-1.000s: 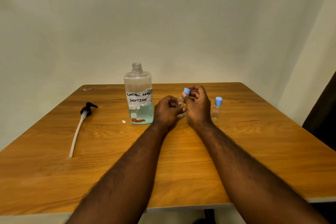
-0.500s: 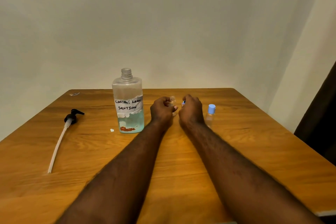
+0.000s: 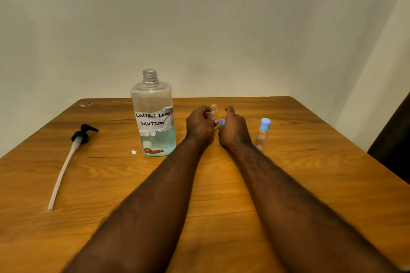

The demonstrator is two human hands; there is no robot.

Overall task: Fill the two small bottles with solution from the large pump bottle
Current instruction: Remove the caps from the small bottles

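The large clear bottle (image 3: 153, 117), labelled "contact lens solution", stands open-necked on the wooden table (image 3: 310, 184) with a little blue liquid at its bottom. Its black pump with a long white tube (image 3: 66, 162) lies to the left. My left hand (image 3: 199, 126) grips an uncapped small clear bottle (image 3: 213, 112) upright. Right beside it, my right hand (image 3: 234, 129) holds that bottle's blue cap (image 3: 222, 122) low near the table. A second small bottle (image 3: 262, 133) with its blue cap on stands to the right of my right hand.
A small white scrap (image 3: 133, 152) lies by the large bottle's base. Another scrap (image 3: 86, 104) sits at the table's far left corner. A wall stands behind the table and something dark (image 3: 395, 150) is at the right edge.
The blue cap came off the small bottle and my right hand lowered it toward the table. My left hand keeps the bottle. The view shifted slightly.
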